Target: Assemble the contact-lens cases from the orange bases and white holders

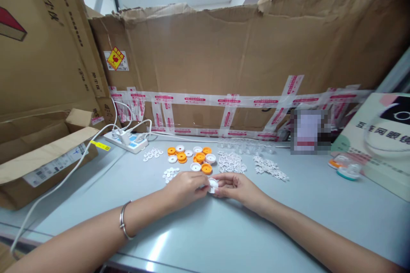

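Between my two hands, just above the table, is a small round white plastic part (pixel 213 185). My left hand (pixel 189 188) pinches its left side with thumb and fingertips. From the right, my right hand (pixel 235 186) grips the same part, fingers curled and thumb below. Right behind the hands lie orange and white round caps (pixel 206 168), some stacked. A pile of small white discs (pixel 170 174) sits beside my left hand. Flat white cut-out pieces (pixel 231 162) are heaped beyond my right hand, with a second heap of white pieces (pixel 270 168) further right.
Clear plastic cups (pixel 246 147) line the table's back. White rings (pixel 153 154) lie near a power strip (pixel 126 140) with cables. An open cardboard box (pixel 48 158) stands left. Two assembled pieces, one with a teal base (pixel 348 173), sit right, by a printed box (pixel 378 145).
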`<move>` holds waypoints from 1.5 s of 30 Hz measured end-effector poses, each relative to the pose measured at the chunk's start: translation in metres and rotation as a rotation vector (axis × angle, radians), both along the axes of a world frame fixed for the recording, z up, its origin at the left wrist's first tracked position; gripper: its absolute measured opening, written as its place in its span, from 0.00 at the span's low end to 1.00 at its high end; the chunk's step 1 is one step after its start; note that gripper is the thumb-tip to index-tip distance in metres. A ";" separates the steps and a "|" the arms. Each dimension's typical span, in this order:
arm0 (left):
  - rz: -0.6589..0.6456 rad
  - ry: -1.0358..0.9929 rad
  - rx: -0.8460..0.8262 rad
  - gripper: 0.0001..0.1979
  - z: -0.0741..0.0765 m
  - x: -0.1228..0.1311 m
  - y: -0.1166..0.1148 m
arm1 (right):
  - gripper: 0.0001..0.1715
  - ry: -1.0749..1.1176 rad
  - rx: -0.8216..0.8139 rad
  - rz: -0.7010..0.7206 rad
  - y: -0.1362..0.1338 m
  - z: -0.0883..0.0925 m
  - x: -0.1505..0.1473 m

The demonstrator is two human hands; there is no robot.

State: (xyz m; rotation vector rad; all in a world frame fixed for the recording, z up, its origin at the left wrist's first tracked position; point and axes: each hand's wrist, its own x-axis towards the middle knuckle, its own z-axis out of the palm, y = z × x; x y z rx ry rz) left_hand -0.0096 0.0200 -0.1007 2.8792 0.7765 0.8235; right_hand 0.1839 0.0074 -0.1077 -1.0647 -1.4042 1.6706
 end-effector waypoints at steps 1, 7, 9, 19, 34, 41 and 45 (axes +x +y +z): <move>-0.011 -0.012 -0.005 0.07 0.000 0.000 0.000 | 0.29 0.003 -0.007 -0.003 0.000 0.000 0.000; -0.053 -0.066 -0.037 0.08 0.006 0.000 0.001 | 0.29 0.018 -0.027 -0.019 -0.001 0.003 0.001; -0.062 -0.074 -0.052 0.09 0.008 0.000 -0.001 | 0.28 0.030 -0.033 -0.023 -0.001 0.006 0.001; -0.059 -0.030 -0.050 0.07 0.010 0.000 -0.004 | 0.27 0.101 -0.040 -0.022 0.000 0.005 0.002; 0.252 -0.145 -0.190 0.09 0.033 -0.010 0.016 | 0.30 0.103 -0.047 -0.103 0.000 0.004 0.005; 0.440 0.038 -0.198 0.09 0.037 -0.001 0.050 | 0.30 0.047 -0.016 -0.117 -0.001 0.005 0.006; 0.476 0.056 -0.195 0.11 0.027 0.011 0.063 | 0.30 0.036 -0.004 -0.117 -0.002 0.007 0.007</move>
